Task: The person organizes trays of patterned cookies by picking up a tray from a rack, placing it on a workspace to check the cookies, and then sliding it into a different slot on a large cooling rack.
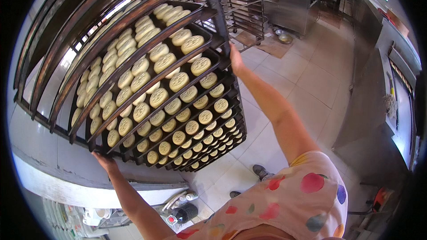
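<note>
A tall dark metal tray rack (221, 20) stands in front of me, tilted across the picture by the wide lens. Its shelves carry several black baking trays (212, 44) loaded with rows of pale round pastries (179, 81), each stamped with a raised pattern on top. My left hand (106, 162) grips the rack's near-left post, its fingers mostly hidden behind the metal. Higher up, on the right side, my right hand (236, 60) is closed round the other upright, with part of the fingers out of sight.
Another rack (242, 6) stands beyond mine, beside a steel cabinet (291, 2). Metal bowls (285, 39) lie on the tiled floor (307, 80) near it. Steel equipment (378, 89) lines the right side. At lower left are a white ledge (66, 191) and a dark bottle (186, 212).
</note>
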Available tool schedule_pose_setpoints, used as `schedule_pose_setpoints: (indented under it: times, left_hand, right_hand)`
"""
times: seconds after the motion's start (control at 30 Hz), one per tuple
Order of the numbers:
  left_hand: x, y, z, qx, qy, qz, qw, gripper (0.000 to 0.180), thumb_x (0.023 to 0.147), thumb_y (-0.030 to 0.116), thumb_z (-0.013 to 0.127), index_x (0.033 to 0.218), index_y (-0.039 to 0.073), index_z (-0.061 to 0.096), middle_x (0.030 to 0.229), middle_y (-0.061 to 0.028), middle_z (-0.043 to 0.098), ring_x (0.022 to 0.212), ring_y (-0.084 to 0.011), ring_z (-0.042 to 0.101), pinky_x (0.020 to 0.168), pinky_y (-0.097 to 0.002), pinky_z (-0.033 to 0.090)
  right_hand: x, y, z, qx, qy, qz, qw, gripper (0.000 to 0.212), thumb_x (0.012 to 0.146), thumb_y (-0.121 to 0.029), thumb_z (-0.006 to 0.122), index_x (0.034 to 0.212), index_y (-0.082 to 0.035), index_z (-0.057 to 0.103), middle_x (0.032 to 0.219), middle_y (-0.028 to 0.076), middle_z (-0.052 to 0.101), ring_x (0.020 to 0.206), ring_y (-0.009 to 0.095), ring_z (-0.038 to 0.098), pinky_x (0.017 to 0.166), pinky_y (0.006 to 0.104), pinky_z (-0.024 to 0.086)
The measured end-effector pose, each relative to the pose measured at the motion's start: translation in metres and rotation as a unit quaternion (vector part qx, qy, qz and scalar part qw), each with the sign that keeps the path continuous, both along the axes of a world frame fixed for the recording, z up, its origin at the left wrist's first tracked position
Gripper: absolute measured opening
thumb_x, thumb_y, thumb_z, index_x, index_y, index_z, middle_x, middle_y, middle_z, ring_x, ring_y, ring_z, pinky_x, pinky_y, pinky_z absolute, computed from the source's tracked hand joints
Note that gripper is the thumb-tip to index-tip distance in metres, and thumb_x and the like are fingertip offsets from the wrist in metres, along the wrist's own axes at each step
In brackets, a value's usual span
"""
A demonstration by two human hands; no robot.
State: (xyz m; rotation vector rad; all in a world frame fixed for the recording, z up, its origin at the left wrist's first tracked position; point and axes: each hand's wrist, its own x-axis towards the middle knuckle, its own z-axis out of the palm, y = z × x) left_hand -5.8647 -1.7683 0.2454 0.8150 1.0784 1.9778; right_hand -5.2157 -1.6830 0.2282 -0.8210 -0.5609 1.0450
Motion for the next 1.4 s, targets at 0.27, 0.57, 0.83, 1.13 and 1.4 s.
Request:
schedule_pose_setpoints:
  times: [0.27, 0.57, 0.83, 1.13, 1.4]
  left_hand:
    - [0.015, -0.009, 0.004, -0.003, -0.051, 0.050, 0.997, 0.071, 0.090, 0.062, 0.033, 0.137, 0.008, 0.035, 0.132, -0.0149, 0.045, 0.120, -0.0289, 0.043, 0.103, -0.0421, 0.029]
    - [0.023, -0.010, -0.004, 0.051, 0.016, 0.018, 0.998, 0.082, 0.086, 0.068, 0.036, 0.139, 0.006, 0.031, 0.139, -0.0136, 0.039, 0.126, -0.0304, 0.038, 0.106, -0.0458, 0.028]
    - [0.012, -0.017, -0.012, 0.021, -0.017, -0.044, 0.999, 0.069, 0.091, 0.062, 0.031, 0.127, 0.006, 0.045, 0.126, -0.0104, 0.053, 0.115, -0.0261, 0.049, 0.102, -0.0425, 0.035]
    - [0.063, -0.057, 0.006, -0.040, 0.084, 0.013, 0.996, 0.081, 0.089, 0.066, 0.027, 0.137, 0.001, 0.034, 0.137, -0.0095, 0.043, 0.123, -0.0214, 0.040, 0.105, -0.0317, 0.026]
    - [0.055, -0.059, -0.002, -0.071, 0.091, 0.023, 0.993, 0.086, 0.087, 0.071, 0.021, 0.141, 0.004, 0.029, 0.141, -0.0092, 0.038, 0.126, -0.0219, 0.036, 0.106, -0.0328, 0.023]
  right_hand:
    - [-0.001, 0.011, -0.005, 0.069, 0.037, -0.018, 0.997, 0.052, 0.090, -0.045, 0.046, 0.105, 0.002, 0.062, 0.095, 0.004, 0.061, 0.081, 0.014, 0.054, 0.076, 0.0258, 0.043]
    - [0.004, 0.033, -0.016, 0.008, 0.052, -0.018, 0.998, 0.057, 0.089, -0.049, 0.044, 0.089, 0.003, 0.065, 0.079, 0.008, 0.062, 0.070, 0.015, 0.054, 0.066, 0.0285, 0.044]
    - [0.006, 0.030, -0.020, 0.067, 0.024, -0.067, 0.995, 0.053, 0.090, -0.053, 0.046, 0.111, -0.007, 0.062, 0.101, 0.001, 0.061, 0.088, 0.013, 0.055, 0.080, 0.0265, 0.045]
    - [0.027, 0.067, -0.026, 0.068, 0.079, -0.046, 0.993, 0.033, 0.091, -0.037, 0.047, 0.101, -0.009, 0.061, 0.084, 0.003, 0.064, 0.072, 0.018, 0.062, 0.067, 0.0304, 0.051]
    - [0.025, 0.093, -0.027, 0.096, 0.089, -0.010, 0.991, 0.032, 0.090, -0.039, 0.049, 0.095, -0.010, 0.061, 0.080, 0.004, 0.063, 0.073, 0.018, 0.061, 0.069, 0.0306, 0.050]
